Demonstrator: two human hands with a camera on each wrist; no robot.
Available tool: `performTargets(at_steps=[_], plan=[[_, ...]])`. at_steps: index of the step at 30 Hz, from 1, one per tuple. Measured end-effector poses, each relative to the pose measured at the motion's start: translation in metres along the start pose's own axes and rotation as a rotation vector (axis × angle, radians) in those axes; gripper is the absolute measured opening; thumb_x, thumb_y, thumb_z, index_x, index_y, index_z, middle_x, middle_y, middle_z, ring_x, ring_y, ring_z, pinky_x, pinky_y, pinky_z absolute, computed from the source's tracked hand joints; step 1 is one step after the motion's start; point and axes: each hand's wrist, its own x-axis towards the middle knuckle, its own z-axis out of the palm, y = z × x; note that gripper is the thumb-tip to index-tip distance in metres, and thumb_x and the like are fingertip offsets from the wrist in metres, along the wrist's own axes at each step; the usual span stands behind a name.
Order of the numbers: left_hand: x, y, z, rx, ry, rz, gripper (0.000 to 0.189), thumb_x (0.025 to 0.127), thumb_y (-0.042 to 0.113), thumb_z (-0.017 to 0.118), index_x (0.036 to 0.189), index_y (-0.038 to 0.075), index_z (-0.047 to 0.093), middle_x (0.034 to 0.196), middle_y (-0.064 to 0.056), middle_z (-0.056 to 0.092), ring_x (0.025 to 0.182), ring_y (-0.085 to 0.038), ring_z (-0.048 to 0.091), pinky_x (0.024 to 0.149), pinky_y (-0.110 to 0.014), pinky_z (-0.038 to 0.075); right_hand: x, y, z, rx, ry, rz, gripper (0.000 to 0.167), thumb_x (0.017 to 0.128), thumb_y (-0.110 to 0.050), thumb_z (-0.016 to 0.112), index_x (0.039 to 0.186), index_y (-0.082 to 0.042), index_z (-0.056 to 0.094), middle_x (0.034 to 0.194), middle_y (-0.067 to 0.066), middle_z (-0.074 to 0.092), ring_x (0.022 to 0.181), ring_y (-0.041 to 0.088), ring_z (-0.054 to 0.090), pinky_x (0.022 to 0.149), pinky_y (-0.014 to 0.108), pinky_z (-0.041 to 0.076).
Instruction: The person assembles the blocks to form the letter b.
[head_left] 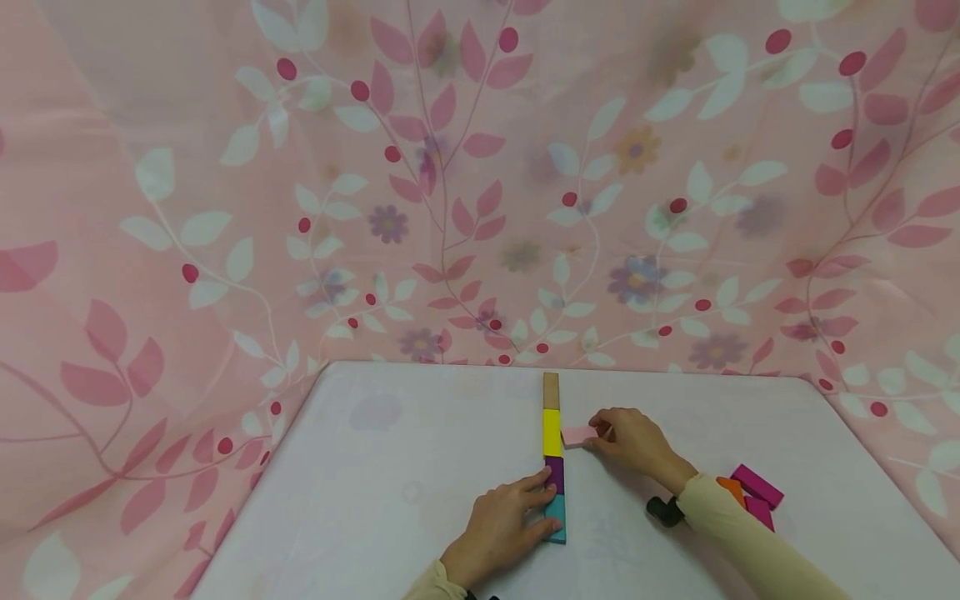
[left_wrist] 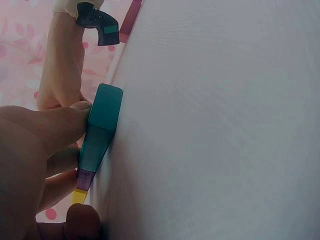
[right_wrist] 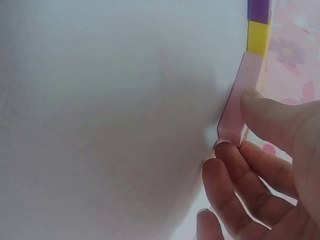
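Observation:
Four blocks lie end to end in a straight row: a wooden-coloured block [head_left: 551,391] at the far end, then a yellow block [head_left: 552,432], a purple block [head_left: 555,475] and a teal block [head_left: 556,521] nearest me. My left hand [head_left: 504,531] rests along the near part of this row, its fingertips on the purple and teal blocks; the left wrist view shows the thumb against the teal block [left_wrist: 104,107]. To the right of the row, my right hand [head_left: 633,442] pinches a pink block [right_wrist: 237,100] by its outer end. The pink block's other end meets the yellow block's side.
Past my right forearm lie several loose blocks, among them a magenta block [head_left: 757,486] and an orange block [head_left: 731,489], partly hidden by the sleeve [head_left: 738,525]. A pink floral cloth [head_left: 480,183] rises behind the white table [head_left: 337,483].

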Motion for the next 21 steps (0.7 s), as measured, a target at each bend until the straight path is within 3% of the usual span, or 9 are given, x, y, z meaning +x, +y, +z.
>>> performTargets(at_steps=[14,21], plan=[[0.000,0.001,0.000,0.000,0.002,0.002,0.050,0.098,0.052,0.073,0.141,0.027,0.070,0.156,0.011,0.058,0.133,-0.022,0.067,0.091,-0.046,0.062,-0.002,0.002,-0.001,0.003,0.010,-0.021,0.033,0.090,-0.027,0.087,0.112,-0.006,0.076,0.092,0.002,0.076,0.075,0.009,0.063,0.072,0.034,0.058],[0.000,0.000,0.000,-0.013,-0.006,0.001,0.050,0.098,0.052,0.073,0.141,0.027,0.070,0.156,0.012,0.058,0.133,-0.021,0.066,0.091,-0.046,0.062,-0.014,0.012,-0.013,0.010,-0.007,-0.010,0.039,0.090,-0.030,0.086,0.118,-0.005,0.076,0.095,0.003,0.076,0.077,0.011,0.065,0.075,0.036,0.060]])
